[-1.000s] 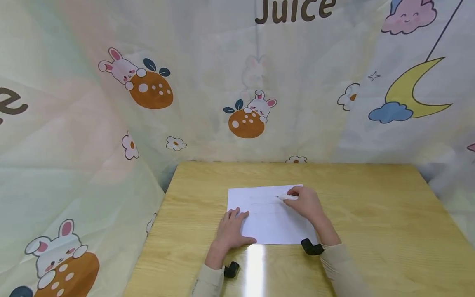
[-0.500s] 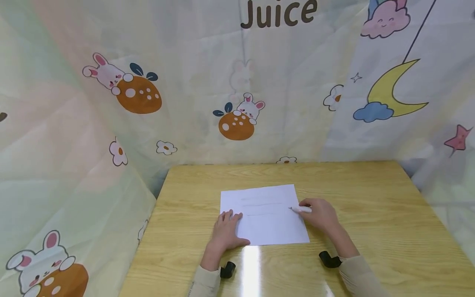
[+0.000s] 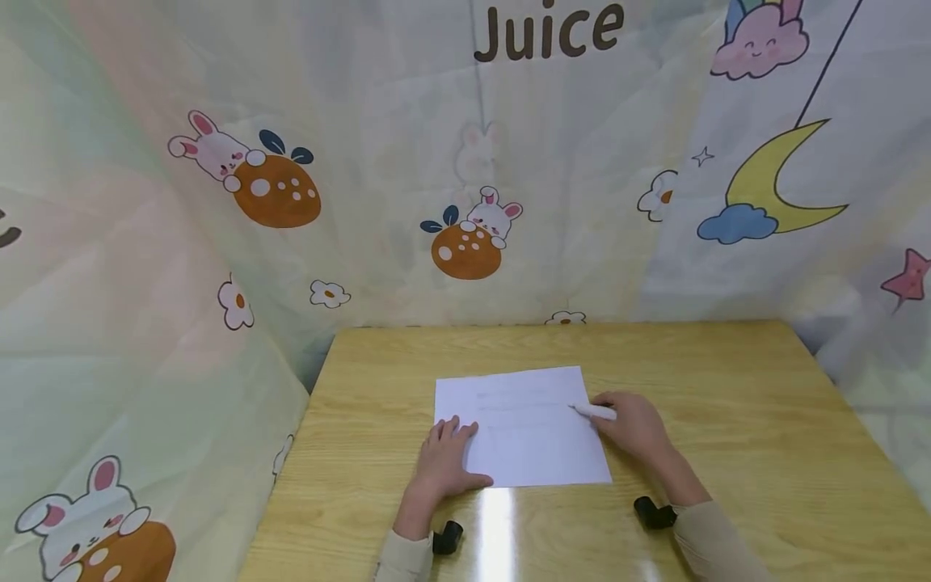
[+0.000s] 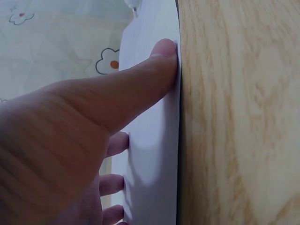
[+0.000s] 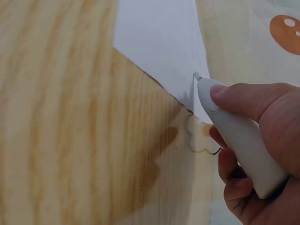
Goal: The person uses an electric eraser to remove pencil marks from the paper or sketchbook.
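A white sheet of paper point(image 3: 534, 453) with a few faint horizontal lines lies on the wooden table. My left hand point(image 3: 445, 467) rests on its lower left part with fingers spread. In the left wrist view, the thumb point(image 4: 140, 82) lies along the sheet's near edge, and fingertips show on the paper beyond it. At the right edge of the sheet, my right hand point(image 3: 637, 424) holds a thick white pen-shaped tool point(image 3: 596, 411) between thumb and fingers. Its thin metal tip points left over the paper. The right wrist view shows the tool's point(image 5: 243, 140) tapered body, tilted, close over the sheet's corner.
The light wooden table point(image 3: 735, 420) extends around the sheet on every side. A printed cloth point(image 3: 582, 202) with rabbits, flowers and a moon hangs behind the table and at its sides. Black devices point(image 3: 653, 512) are strapped at both wrists.
My right hand has moved right and nearer with the tool, from over the upper part of the paper to its right edge. The left hand stays on the sheet. The head view has shifted slightly.
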Demonstrator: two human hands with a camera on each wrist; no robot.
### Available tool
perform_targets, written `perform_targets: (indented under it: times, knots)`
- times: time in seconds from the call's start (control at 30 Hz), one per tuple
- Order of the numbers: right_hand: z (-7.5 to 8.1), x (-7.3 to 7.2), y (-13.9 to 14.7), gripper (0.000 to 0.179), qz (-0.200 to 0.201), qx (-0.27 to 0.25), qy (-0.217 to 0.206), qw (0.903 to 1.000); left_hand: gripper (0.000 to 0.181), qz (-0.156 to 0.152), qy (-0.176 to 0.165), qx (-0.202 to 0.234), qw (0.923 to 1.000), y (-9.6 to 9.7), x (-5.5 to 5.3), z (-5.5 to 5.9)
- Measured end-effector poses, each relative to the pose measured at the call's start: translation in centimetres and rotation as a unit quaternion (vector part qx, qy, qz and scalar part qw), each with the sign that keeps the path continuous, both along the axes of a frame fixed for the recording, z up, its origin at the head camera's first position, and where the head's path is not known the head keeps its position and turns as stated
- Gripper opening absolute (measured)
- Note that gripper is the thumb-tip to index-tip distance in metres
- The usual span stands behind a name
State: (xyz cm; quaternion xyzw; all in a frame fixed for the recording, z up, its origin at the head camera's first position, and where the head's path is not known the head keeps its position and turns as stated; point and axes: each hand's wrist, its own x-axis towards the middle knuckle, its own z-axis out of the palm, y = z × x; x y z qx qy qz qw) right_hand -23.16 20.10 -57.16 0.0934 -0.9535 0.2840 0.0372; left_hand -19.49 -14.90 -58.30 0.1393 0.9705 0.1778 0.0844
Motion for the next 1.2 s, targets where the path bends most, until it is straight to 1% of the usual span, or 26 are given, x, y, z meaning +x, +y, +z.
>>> perform_targets:
  times: [0.17,0.23,0.33,0.4,0.5,0.67,0.73,0.9,1.1,1.2]
  knots:
    - [0.5,-0.6,-0.3,0.024,0.009,0.001,-0.016,0.9998,0.094,-0.001,-0.002,0.005,1.0000,-0.1,-0.1,0.4]
    - [0.6,-0.8,-0.3,0.023,0.013,-0.004,-0.021,0.9997,0.094,-0.002,0.004,0.008,1.0000,-0.1,-0.2,0.4]
    - [0.8,-1.1,-0.3,0.022,0.015,-0.013,-0.031,0.9993,0.094,-0.002,0.006,0.006,1.0000,-0.1,-0.3,0.4]
    - [0.9,-1.1,-0.3,0.021,0.016,-0.010,-0.040,0.9990,0.094,-0.004,0.005,0.002,1.0000,-0.2,-0.3,0.3]
    - [0.8,-1.2,-0.5,0.021,0.017,0.000,-0.045,0.9989,0.095,-0.007,0.004,0.005,1.0000,-0.2,-0.2,0.1]
    - [0.9,-1.1,-1.0,0.021,0.013,0.014,-0.036,0.9992,0.095,-0.001,0.002,0.018,0.9998,-0.4,0.0,0.0]
    - [0.9,-1.0,-1.1,0.022,0.012,0.018,-0.040,0.9990,0.095,0.000,-0.005,0.015,0.9999,-0.4,0.1,-0.2]
    - [1.0,-1.1,-1.2,0.022,0.005,0.024,-0.049,0.9985,0.096,0.001,-0.003,0.011,0.9999,-0.5,0.1,-0.4]
    - [1.6,-1.3,-1.5,0.023,0.015,0.043,-0.073,0.9963,0.096,0.002,-0.006,0.020,0.9998,-0.4,0.2,-0.3]
    - [2.1,-1.8,-2.0,0.023,0.018,0.054,-0.083,0.9949,0.095,0.002,-0.002,0.017,0.9998,-0.5,0.2,-0.3]
